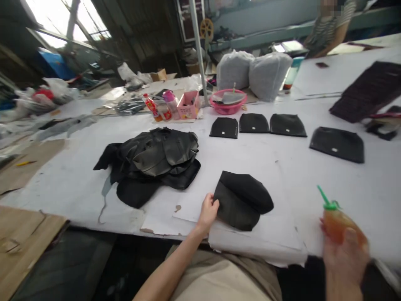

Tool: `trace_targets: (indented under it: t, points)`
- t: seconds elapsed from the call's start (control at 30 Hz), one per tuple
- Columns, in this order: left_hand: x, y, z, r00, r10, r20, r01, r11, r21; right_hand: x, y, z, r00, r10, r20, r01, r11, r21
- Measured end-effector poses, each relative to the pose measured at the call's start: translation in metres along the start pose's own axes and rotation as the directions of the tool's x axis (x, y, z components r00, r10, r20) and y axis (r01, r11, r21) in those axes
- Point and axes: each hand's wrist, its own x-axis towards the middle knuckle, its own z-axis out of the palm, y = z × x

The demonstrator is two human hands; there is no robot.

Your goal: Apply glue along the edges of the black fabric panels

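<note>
My left hand (208, 211) pinches the left edge of a black fabric piece (239, 205), which lies partly opened on the white table (282, 163) near its front edge. On the right, my right hand (346, 255) is wrapped round a glue bottle (343, 225) with orange contents and a green nozzle pointing up and left; hand and bottle are slightly blurred. Left of the fabric piece is a heap of black pieces (153, 156). Behind it are black flat pieces with small white labels, among them one at the right (337, 144).
A pink basin (228, 102), a pink box (189, 105) and bottles (152, 107) stand beyond the heap, near a metal pole (199, 50). Wrapped bundles (269, 75) sit behind the basin. Dark folded material (368, 92) lies at right. A person (328, 31) is at the far table.
</note>
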Motion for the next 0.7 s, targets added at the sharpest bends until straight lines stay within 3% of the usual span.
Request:
trace_targets:
  t: [0.07,0.1,0.17,0.23,0.3,0.37,0.4,0.57,0.7]
  points:
    - [-0.017,-0.005,-0.007,0.999,0.028,0.046,-0.04,0.958,0.284,0.006,0.008,-0.007,0.998,-0.036,0.049,0.037,0.999,-0.019]
    - [-0.023,-0.002,-0.012,0.995,0.095,0.043,-0.104,0.884,0.456,0.008,0.009,-0.009,0.997,-0.045,0.066,0.046,0.999,-0.025]
    - [-0.028,0.011,-0.02,0.958,0.274,0.089,-0.245,0.612,0.752,0.008,0.011,-0.011,0.996,-0.047,0.073,0.05,0.998,-0.034]
    - [-0.026,0.024,-0.019,0.885,0.358,0.298,-0.415,0.315,0.853,0.007,0.01,-0.012,0.995,-0.056,0.079,0.059,0.998,-0.03]
    - [-0.017,0.031,-0.011,0.758,0.281,0.589,-0.639,0.136,0.757,0.006,0.01,-0.013,0.994,-0.061,0.087,0.063,0.998,-0.019]
    - [-0.004,0.034,0.002,0.619,0.173,0.766,-0.785,0.087,0.614,0.007,0.011,-0.014,0.995,-0.059,0.086,0.06,0.998,-0.009]
    - [0.002,0.034,0.007,0.578,0.144,0.803,-0.816,0.088,0.571,0.007,0.011,-0.015,0.995,-0.052,0.085,0.053,0.999,-0.008]
    - [0.034,0.042,0.022,0.555,0.096,0.826,-0.83,0.13,0.542,0.009,0.011,-0.017,0.995,-0.027,0.095,0.028,1.0,-0.008]
    - [0.059,0.05,0.034,0.505,0.023,0.863,-0.85,0.19,0.492,0.008,0.01,-0.017,0.997,-0.025,0.074,0.025,1.0,0.008]
